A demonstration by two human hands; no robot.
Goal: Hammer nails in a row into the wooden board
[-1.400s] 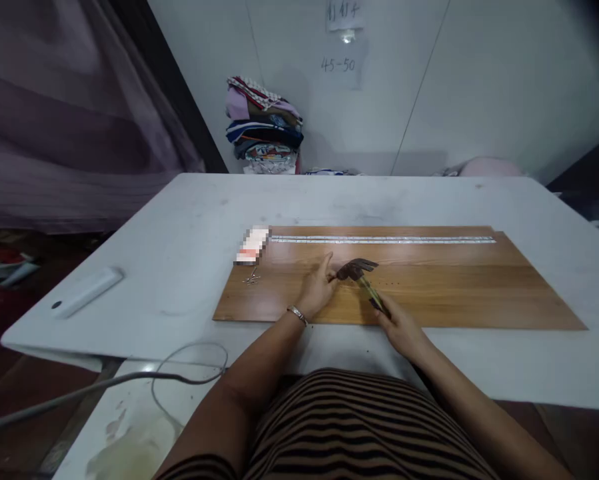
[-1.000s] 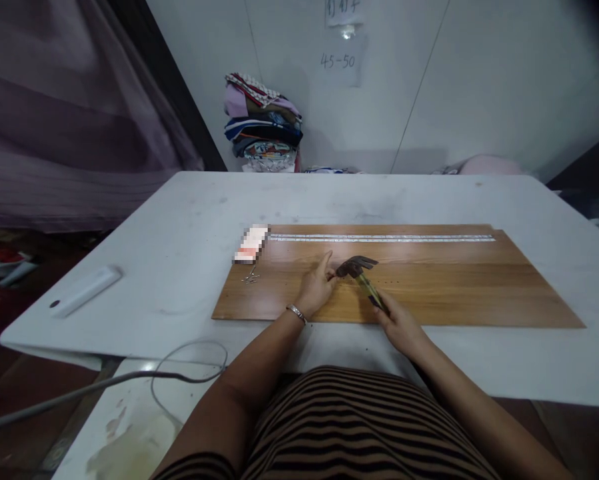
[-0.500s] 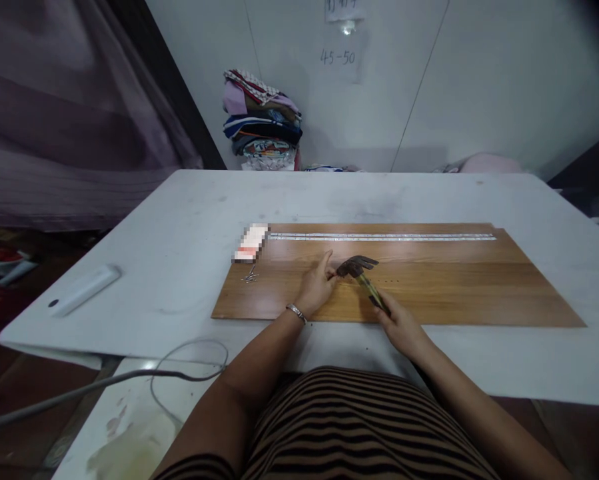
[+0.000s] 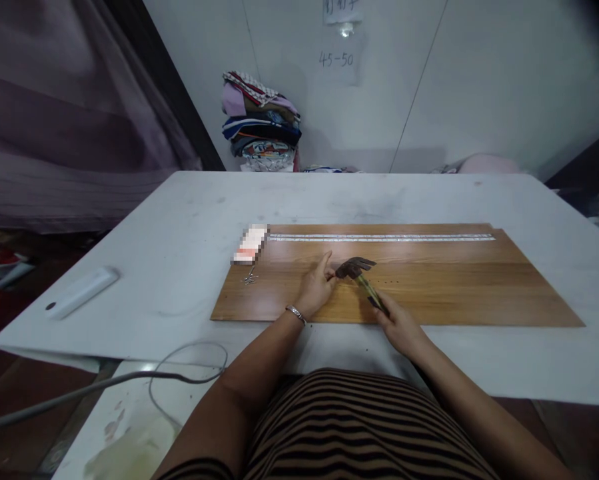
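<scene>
My right hand (image 4: pixel 403 329) is wrapped round the handle of a claw hammer (image 4: pixel 356 268), whose dark head hangs over a brown wooden board (image 4: pixel 459 287). Just left of the hammer head, my left hand (image 4: pixel 317 288) rests over the board with one finger stretched forward. Its thumb and other fingers are pinched together against the head; anything between them is too small or hidden to name. Several small dark spots (image 4: pixel 391 281) form a row on the board right of the hammer. A small heap of loose nails (image 4: pixel 249 279) lies near the board's left end.
Two silvery strips (image 4: pixel 379 237) run along the board's far side. A pixelated white and red item (image 4: pixel 250 244) sits at its left corner. On the white table (image 4: pixel 144 233) lies a white oblong device (image 4: pixel 82 293). A cable (image 4: pixel 129 377) crosses the lower left. Folded cloths (image 4: pixel 262 123) are stacked behind.
Hardly anything differs. The hammer head has shifted very slightly, still beside my left fingers, and the whole view has tilted a little. Both hands keep their hold.
</scene>
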